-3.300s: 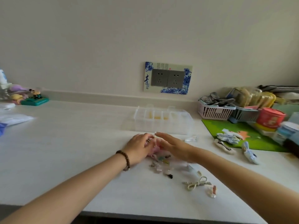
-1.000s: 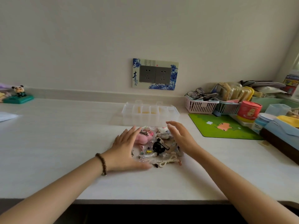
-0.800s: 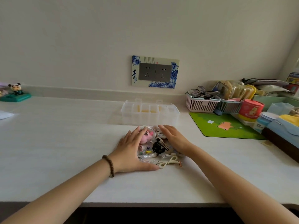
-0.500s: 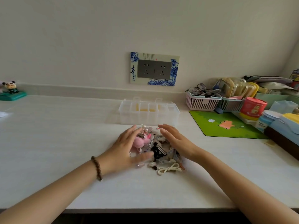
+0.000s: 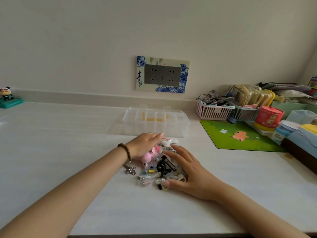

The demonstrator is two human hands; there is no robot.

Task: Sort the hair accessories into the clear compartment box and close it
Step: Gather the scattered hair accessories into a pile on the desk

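A pile of small hair accessories [image 5: 155, 169] lies on the white counter [image 5: 68, 143], among them a pink plush piece [image 5: 151, 154], a black clip [image 5: 163, 166] and a silver clip [image 5: 129, 170]. My left hand [image 5: 145, 143], fingers straight, rests on the far left side of the pile over the pink piece. On the pile's right side lies my right hand [image 5: 187, 170], flat with fingers spread. The clear compartment box [image 5: 156, 123] stands just behind the pile, lid down; something yellow shows through its walls.
A green mat [image 5: 240, 134] lies to the right. Behind it stand a pink basket [image 5: 212, 110] with glasses, a red tub [image 5: 267, 117] and more clutter along the right edge. A small panda figure [image 5: 6, 97] stands far left. Sockets [image 5: 163, 74] sit on the wall.
Both hands have swept the scattered accessories into one heap. My left hand has moved up to the far side of the pile, and my right hand has slid to its near right.
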